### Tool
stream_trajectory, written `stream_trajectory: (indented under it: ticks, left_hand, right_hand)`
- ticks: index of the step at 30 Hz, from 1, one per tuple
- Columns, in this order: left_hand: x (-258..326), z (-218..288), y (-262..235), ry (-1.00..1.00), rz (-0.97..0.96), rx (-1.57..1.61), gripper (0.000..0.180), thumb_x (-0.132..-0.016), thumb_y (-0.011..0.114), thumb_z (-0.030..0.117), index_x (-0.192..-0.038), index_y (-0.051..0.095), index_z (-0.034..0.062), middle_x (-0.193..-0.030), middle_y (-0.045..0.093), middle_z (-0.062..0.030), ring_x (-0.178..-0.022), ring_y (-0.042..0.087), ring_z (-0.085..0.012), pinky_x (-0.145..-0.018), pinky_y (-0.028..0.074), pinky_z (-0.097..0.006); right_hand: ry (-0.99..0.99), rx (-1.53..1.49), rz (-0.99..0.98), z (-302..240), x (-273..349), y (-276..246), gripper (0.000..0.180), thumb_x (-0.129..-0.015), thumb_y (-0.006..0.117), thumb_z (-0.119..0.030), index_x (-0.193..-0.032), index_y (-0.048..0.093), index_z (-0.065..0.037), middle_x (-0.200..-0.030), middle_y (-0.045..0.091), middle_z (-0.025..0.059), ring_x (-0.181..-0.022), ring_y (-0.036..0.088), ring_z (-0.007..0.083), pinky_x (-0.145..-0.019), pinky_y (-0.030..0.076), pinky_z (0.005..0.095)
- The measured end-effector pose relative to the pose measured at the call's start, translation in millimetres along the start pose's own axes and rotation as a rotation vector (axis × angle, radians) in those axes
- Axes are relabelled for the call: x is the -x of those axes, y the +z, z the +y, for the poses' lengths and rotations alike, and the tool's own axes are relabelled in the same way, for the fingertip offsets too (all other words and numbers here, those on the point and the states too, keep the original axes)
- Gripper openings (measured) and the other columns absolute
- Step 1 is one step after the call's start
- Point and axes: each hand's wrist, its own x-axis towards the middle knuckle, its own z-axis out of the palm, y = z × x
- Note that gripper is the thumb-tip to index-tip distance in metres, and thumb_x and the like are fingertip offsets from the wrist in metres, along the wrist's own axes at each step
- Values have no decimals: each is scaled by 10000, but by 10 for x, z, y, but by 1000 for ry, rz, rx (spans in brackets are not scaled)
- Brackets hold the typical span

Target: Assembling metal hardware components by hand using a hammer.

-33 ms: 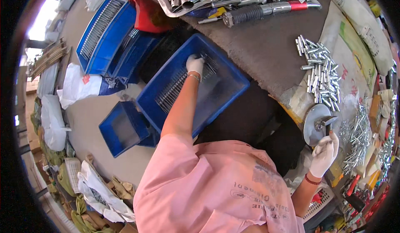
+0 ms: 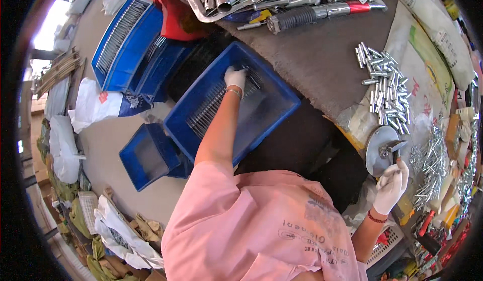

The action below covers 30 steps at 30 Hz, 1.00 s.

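Note:
My left hand [image 2: 234, 78], in a white glove, reaches into a large blue bin [image 2: 274, 121]. Its fingers are closed at the far end of a row of slim metal rods [image 2: 207, 111] lying side by side; the fingertips are partly hidden. On the right, my right hand [image 2: 391, 186], also gloved, is raised with one finger stretched up and the others loosely bent. I see nothing held in it. That finger is close to a curved metal piece [image 2: 395, 145] standing on a round metal disc [image 2: 375, 153]; whether they touch I cannot tell.
Short metal tubes [image 2: 387, 87] lie heaped beyond the disc, and thin metal pins [image 2: 431, 168] to its right. A tool with a ribbed grip [image 2: 297, 19] lies at the bench's far side. Blue bins with rods [image 2: 121, 42] and a smaller blue bin [image 2: 149, 155] stand left.

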Motion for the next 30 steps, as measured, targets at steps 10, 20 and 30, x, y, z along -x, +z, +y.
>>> stream_trajectory:
  ticks: [10, 20, 30]
  left_hand:
    - [-509, -388, 246, 189, 184, -245, 405, -871, 793, 158, -1221, 716, -30, -1217, 754, -271, -1154, 710, -458, -1001, 550, -457]
    - [450, 1253, -668, 299, 416, 619, 224, -1039, 674, 222, -1091, 772, 28, -901, 741, -47, -743, 627, -132, -702, 531, -298]
    - [1540, 4311, 163, 1201, -580, -140, 196, -971, 715, 176, -1096, 802, 53, -1142, 753, -153, -1088, 709, -294, -985, 535, -364]
  right_hand:
    - [9, -48, -2, -62, 5, 0, 379, -1106, 516, -267, -1378, 635, -32, -863, 588, 43, -528, 407, 64, -432, 285, 227]
    - [99, -165, -17, -108, 9, 40, 294, -1073, 508, -96, -1296, 661, 18, -881, 694, 126, -508, 545, 127, -449, 451, 255]
    - [123, -177, -59, -253, 18, 67, 285, -1072, 508, -49, -1288, 680, 19, -885, 704, 96, -603, 599, 112, -523, 504, 253]
